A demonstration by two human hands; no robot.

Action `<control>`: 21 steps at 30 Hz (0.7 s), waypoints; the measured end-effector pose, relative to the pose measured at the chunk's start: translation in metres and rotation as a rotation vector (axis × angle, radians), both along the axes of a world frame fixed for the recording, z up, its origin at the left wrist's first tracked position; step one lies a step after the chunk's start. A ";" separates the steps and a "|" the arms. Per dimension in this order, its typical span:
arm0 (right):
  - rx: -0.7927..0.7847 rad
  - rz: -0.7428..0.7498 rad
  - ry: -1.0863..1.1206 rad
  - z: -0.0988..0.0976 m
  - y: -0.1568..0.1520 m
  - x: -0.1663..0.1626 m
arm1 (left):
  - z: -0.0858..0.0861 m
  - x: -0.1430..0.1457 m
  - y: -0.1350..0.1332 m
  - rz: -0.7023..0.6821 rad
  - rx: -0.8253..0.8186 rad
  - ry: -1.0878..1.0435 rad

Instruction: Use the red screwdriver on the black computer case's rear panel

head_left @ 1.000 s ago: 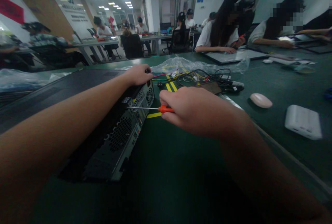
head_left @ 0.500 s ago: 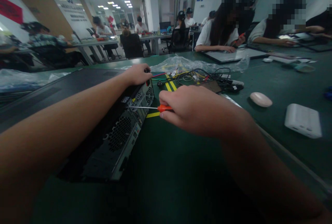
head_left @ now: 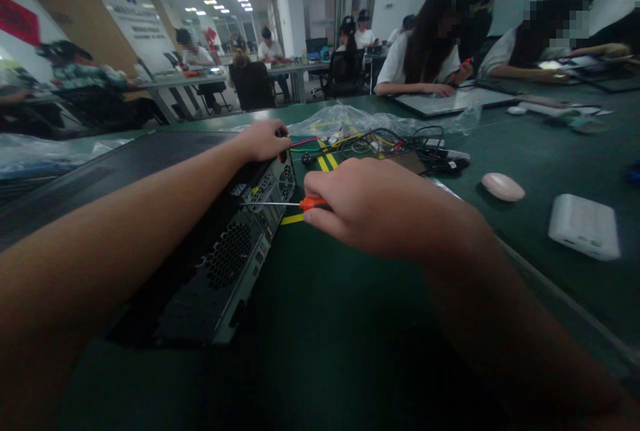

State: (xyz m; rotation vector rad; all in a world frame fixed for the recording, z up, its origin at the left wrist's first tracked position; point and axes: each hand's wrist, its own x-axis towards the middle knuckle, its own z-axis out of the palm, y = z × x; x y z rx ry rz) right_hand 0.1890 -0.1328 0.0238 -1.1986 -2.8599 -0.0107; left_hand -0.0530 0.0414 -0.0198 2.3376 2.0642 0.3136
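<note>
The right hand has its grip closed round a thin metal screwdriver with an orange handle. Its tip is at the back of a big black metal computer box, lying on the green table. The left hand rests on the box's far corner; I can't tell if it grips. Crumpled clear plastic lies near the table's far edge.

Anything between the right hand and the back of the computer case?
Only the screwdriver held in the right hand; nothing visible blocks its shaft, which points at the rear of the computer case. The cables lie beyond the hand, off that line. Tip contact is too small to tell.
</note>
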 end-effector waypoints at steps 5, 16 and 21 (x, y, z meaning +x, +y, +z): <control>-0.003 0.014 0.025 -0.001 0.000 -0.001 | 0.000 -0.001 0.001 0.004 -0.002 0.008; 0.079 0.027 0.116 -0.001 0.001 0.001 | 0.002 -0.001 0.003 0.021 -0.018 0.005; 0.092 0.029 0.107 -0.001 0.001 0.001 | 0.004 0.002 0.000 0.035 -0.037 0.022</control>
